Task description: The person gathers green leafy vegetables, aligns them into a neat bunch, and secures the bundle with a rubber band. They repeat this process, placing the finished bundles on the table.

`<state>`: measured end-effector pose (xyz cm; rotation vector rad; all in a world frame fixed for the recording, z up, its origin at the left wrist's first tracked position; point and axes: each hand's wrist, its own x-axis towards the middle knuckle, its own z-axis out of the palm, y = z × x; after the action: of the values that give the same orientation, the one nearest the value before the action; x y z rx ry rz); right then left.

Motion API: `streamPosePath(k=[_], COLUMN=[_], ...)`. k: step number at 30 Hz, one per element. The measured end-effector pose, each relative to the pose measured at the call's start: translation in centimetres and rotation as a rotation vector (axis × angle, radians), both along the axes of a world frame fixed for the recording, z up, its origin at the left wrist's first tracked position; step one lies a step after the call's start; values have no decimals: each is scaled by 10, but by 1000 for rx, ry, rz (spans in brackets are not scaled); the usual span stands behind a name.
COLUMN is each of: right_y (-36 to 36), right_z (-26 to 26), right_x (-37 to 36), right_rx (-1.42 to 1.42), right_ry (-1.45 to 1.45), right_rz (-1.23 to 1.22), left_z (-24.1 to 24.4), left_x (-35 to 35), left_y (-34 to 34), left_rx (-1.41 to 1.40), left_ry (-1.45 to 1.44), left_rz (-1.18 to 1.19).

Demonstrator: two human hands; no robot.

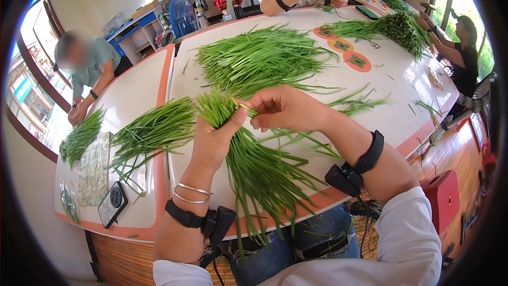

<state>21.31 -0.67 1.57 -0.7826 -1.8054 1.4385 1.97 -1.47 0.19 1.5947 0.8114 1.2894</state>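
My left hand point(216, 139) grips a thick bunch of green Chinese chives point(258, 171) near its cut ends, with the long leaves hanging down over the table's front edge. At the top of the bunch is my right hand point(283, 109), its thumb and forefinger bent close together beside the left thumb. A pale stem lies between the two hands; whether the right fingers pinch it I cannot tell. Behind my hands spreads a large pile of chives point(262, 57) on the white table point(397, 87). A smaller heap of chives point(154, 127) lies to the left of them.
A phone point(112, 204) and a patterned mat point(94, 171) lie at the left, near more chives point(83, 135) by a person point(85, 59). Loose leaves point(357, 103) lie on the right. Other people sit across the table and at its right end. A red stool point(441, 200) stands at the right.
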Motion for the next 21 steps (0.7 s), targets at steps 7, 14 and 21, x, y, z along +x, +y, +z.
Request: streamPosePath(k=[7, 14, 21], right_y=[21, 20, 19], right_z=[7, 14, -7], right_x=[37, 63, 51], right_rx=[388, 405, 388], right_ry=[-343, -733, -986], right_rz=[-428, -195, -117], left_z=[6, 12, 6], left_x=[-16, -23, -9], left_y=[12, 8, 8], left_rx=[-438, -605, -557], left_ry=[-766, -525, -270], left_rz=[-471, -713, -351])
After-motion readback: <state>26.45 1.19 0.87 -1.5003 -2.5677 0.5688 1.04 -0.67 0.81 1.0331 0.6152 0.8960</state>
